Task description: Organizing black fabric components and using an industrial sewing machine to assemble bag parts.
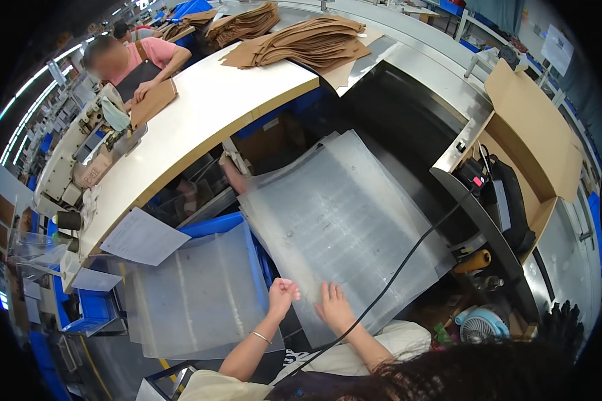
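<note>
While a large stack of translucent, greyish plastic sheets (334, 214) is lying before the person, the bare right hand (334, 309) is hovering or resting over its near part, fingers extended and parted; contact is not showing clearly. The bare left hand (283, 295) is curling its fingers loosely beside the stack's left edge; whether they are pinching anything, cannot tell. Step in hand, by judgement: handling sheets at the edge. Next move, if lifting: calling for separating one sheet and minding the thin black cable (408, 260) that is crossing the view.
</note>
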### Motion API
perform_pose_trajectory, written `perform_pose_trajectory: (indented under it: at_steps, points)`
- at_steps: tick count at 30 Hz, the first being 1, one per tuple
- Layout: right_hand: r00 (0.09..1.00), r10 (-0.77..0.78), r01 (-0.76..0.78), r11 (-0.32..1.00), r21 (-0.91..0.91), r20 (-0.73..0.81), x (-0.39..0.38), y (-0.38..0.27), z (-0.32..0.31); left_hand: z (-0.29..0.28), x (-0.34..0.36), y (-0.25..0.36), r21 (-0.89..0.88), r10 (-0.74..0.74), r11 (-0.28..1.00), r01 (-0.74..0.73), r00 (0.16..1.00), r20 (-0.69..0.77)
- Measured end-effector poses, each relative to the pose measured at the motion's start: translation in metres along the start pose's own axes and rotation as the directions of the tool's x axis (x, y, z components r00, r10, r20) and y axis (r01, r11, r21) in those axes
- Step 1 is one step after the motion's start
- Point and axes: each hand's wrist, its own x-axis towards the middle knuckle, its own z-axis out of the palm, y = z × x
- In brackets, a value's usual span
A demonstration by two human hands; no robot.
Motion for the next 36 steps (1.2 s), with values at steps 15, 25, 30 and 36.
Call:
perform_pose_trajectory:
  at_steps: [15,25,30,36]
  points:
    - [0.954,0.287,-0.261,0.65,0.713,0.087,0.025,0.016,-0.094,0.087,0.049,0.068,0.395,0.314,0.816,-0.422,0.897,0.31]
    - [0.803,0.472,-0.352,0.869,0.348,-0.363,-0.033,0.052,-0.195,0.06,0.135,0.049,0.946,0.067,0.169,-0.275,0.961,0.267]
    - [0.891,0.338,-0.349,0.937,0.021,-0.304,-0.032,0.007,-0.173,0.089,0.105,0.066,0.467,0.029,0.837,-0.284,0.876,0.481]
    - [0.993,0.114,-0.112,0.983,0.146,-0.005,-0.024,-0.07,-0.096,0.049,0.052,0.141,-0.067,-0.127,0.98,0.185,0.856,0.502]
